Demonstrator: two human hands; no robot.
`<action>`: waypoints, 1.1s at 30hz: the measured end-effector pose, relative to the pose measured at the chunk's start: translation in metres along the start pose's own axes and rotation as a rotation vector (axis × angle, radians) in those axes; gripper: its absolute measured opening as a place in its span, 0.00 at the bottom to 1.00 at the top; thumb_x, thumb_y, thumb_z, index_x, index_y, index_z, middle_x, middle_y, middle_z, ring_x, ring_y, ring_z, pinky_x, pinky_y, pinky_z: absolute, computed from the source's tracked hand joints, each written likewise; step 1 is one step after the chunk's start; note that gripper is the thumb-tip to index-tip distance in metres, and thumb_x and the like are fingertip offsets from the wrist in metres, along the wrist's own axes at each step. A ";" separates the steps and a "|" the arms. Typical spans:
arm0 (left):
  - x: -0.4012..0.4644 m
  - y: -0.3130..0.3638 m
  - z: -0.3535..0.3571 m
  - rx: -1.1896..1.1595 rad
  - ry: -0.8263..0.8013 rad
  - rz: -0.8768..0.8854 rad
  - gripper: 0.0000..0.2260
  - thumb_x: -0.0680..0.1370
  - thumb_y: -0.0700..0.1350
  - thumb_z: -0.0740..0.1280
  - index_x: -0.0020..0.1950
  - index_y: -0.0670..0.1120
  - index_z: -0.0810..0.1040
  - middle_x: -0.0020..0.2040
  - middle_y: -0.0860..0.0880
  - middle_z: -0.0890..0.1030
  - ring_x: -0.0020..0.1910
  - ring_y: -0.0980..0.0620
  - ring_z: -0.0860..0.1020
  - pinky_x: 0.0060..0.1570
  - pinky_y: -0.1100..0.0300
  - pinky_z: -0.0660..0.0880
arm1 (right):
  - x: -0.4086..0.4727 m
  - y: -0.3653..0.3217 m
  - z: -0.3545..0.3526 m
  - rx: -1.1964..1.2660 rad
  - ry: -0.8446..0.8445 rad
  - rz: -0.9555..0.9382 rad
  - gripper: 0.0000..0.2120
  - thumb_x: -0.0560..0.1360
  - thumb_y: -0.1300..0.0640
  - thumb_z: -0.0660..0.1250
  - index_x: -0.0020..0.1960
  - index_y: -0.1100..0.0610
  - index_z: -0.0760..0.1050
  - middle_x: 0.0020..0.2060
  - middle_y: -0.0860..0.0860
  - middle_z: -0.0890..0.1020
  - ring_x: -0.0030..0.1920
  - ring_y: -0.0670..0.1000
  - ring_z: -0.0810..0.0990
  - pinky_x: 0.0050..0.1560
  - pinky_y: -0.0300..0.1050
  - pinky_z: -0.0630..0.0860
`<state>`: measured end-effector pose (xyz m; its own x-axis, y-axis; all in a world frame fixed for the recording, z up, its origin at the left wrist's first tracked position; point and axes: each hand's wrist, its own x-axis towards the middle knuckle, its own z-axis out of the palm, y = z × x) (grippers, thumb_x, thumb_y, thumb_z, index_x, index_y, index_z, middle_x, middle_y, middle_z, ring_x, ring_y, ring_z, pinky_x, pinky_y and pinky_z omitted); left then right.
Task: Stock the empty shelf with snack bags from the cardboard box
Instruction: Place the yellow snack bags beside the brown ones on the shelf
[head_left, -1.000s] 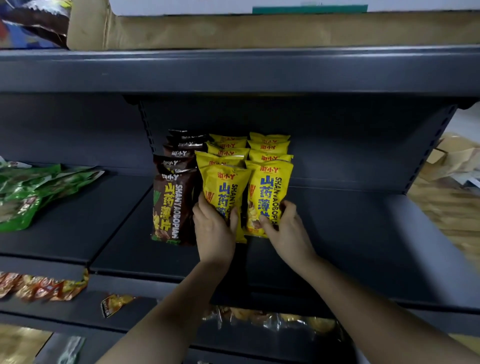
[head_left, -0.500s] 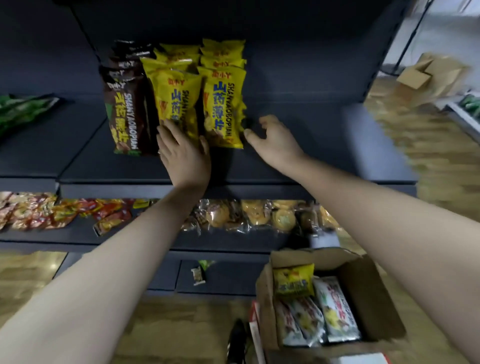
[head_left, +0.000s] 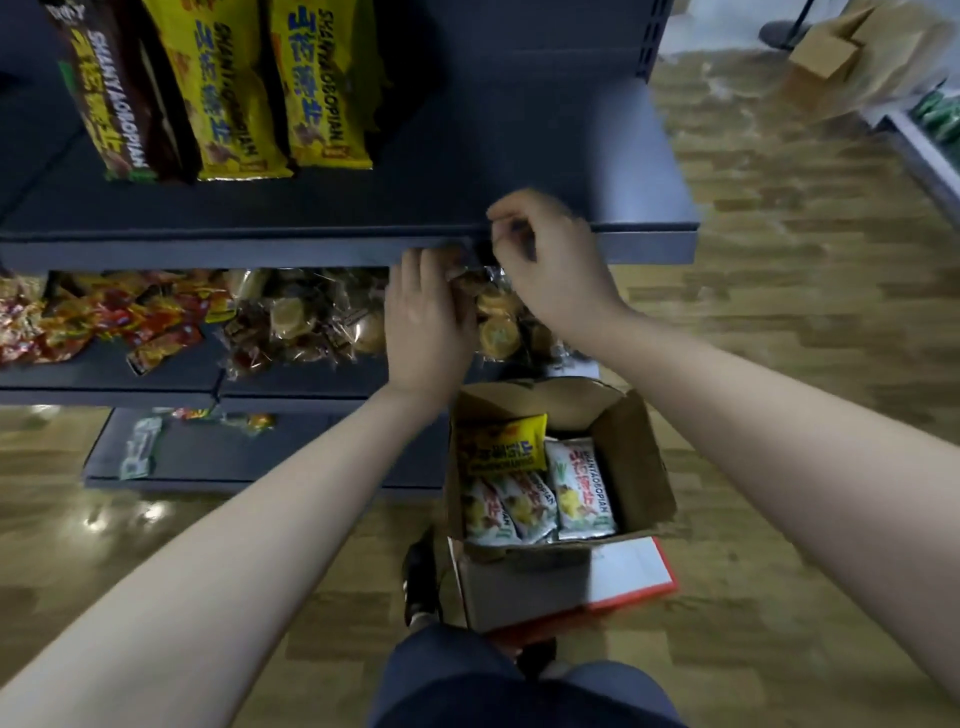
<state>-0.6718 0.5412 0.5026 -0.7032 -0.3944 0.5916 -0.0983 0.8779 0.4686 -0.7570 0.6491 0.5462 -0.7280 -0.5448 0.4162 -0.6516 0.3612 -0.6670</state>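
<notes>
The dark shelf (head_left: 519, 156) holds a brown snack bag (head_left: 114, 98) and two rows of yellow snack bags (head_left: 311, 88) standing at its left; its right half is bare. My left hand (head_left: 426, 322) hangs just below the shelf's front edge, fingers apart, holding nothing. My right hand (head_left: 550, 260) is level with that edge, fingers loosely curled and empty. Below both hands, the open cardboard box (head_left: 639, 467) sits on the floor. It contains a yellow bag (head_left: 501, 447) lying on top of white bags (head_left: 582, 488).
The shelf below carries clear packs of biscuits (head_left: 306, 322) and red packets (head_left: 104, 322). A bottom shelf (head_left: 234, 452) holds a few loose packets. The box rests on a white, red-edged board (head_left: 634, 566). My shoe (head_left: 418, 571) stands beside it. Cardboard pieces (head_left: 852, 52) lie at the far right.
Both hands let go of the yellow bags and pulled back and down from the shelf to its front edge. My view tipped down, bringing the box into sight.
</notes>
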 end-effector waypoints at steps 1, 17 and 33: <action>-0.011 0.005 0.007 -0.001 -0.053 0.013 0.13 0.71 0.35 0.59 0.53 0.35 0.74 0.48 0.37 0.76 0.46 0.38 0.74 0.44 0.47 0.71 | -0.015 0.006 -0.003 -0.011 -0.017 -0.015 0.09 0.78 0.56 0.61 0.55 0.57 0.77 0.48 0.51 0.81 0.47 0.47 0.78 0.46 0.43 0.76; -0.122 -0.018 0.102 0.144 -1.020 -0.388 0.12 0.75 0.37 0.60 0.58 0.40 0.71 0.60 0.40 0.71 0.61 0.40 0.69 0.56 0.49 0.69 | -0.148 0.141 0.049 -0.327 -0.592 0.523 0.17 0.76 0.51 0.61 0.62 0.56 0.70 0.57 0.56 0.74 0.60 0.57 0.71 0.52 0.53 0.75; -0.143 -0.063 0.176 0.233 -1.173 -0.355 0.22 0.78 0.35 0.58 0.72 0.37 0.61 0.70 0.39 0.65 0.70 0.42 0.64 0.67 0.54 0.63 | -0.173 0.200 0.107 -0.443 -0.755 0.777 0.28 0.76 0.47 0.64 0.72 0.57 0.61 0.63 0.58 0.69 0.65 0.60 0.66 0.59 0.56 0.72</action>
<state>-0.6891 0.5897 0.2733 -0.8039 -0.2449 -0.5420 -0.4496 0.8468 0.2841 -0.7387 0.7341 0.2747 -0.7487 -0.3191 -0.5810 -0.2133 0.9459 -0.2447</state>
